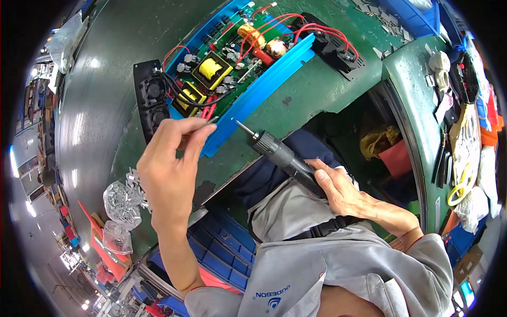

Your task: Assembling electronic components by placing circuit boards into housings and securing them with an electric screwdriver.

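Observation:
A blue metal housing lies tilted on the green bench, holding a circuit board with yellow-wound transformers, coils and red wires. My left hand is over its near left corner, thumb and forefinger pinched on a small thin metal piece whose kind I cannot make out. My right hand grips a black electric screwdriver; its bit points up and left, close to the housing's near edge and apart from the left fingertips. A black end plate with fans stands at the housing's left end, joined by wires.
Another black end plate hangs on red wires at the housing's right end. Bags of small metal parts lie at the left. Loose metal pieces and a blue bin are far right. Yellow-handled scissors lie at the right.

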Demonstrator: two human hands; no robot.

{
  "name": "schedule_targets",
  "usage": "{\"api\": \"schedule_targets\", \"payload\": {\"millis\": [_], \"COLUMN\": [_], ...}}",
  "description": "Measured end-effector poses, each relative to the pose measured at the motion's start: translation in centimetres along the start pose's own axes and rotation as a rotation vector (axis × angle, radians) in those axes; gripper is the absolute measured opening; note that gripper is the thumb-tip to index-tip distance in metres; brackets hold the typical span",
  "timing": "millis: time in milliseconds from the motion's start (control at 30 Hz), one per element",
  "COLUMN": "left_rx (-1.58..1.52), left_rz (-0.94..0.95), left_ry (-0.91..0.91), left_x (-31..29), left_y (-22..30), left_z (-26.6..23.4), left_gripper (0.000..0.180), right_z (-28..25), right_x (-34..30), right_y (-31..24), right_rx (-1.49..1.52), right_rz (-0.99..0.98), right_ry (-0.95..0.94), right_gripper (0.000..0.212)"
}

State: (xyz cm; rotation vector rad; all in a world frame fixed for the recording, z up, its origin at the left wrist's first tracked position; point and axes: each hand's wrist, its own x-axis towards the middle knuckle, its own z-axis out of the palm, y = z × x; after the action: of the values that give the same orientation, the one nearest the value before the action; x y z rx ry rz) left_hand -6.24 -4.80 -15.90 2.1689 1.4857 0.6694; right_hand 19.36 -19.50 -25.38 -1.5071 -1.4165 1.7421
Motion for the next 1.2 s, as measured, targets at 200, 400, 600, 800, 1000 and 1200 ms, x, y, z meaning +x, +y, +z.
{"api": "schedule_targets", "payload": {"millis": [200,400,600,800,1000,1200], "left_rx": [0.317,0.5,0.52,0.433,0.445,0.47], "left_rz": [0.242,0.419,0.486,0.444,0.4,0.342], "left_ry": [-0.006,-0.078,-0.251,-0.292,-0.347,-0.373], "left_x": [0.9,3.0,4.7,4.9,5.0,5.0], "left_y": [0.0,-0.6,-0.2,-1.0,-0.7,-0.2], "left_z": [0.9,1.1,0.3,0.4,0.7,0.7], "left_gripper": [0.016,0.012,0.011,0.011,0.011,0.012], "right_z": [0.1,0.2,0.7,2.0,2.8,2.8], "right_x": [0.2,0.6,1.4,1.2,0.8,0.9], "right_y": [-0.2,-0.2,0.9,2.1,1.7,1.5], "right_rx": [0.018,0.018,0.205,0.658,0.75,0.743], "right_rz": [-0.023,-0.02,0.026,0.124,0.229,0.245], "right_ry": [0.001,-0.002,-0.069,-0.246,-0.253,-0.248], "right_gripper": [0.055,0.053,0.053,0.062,0.079,0.083]}}
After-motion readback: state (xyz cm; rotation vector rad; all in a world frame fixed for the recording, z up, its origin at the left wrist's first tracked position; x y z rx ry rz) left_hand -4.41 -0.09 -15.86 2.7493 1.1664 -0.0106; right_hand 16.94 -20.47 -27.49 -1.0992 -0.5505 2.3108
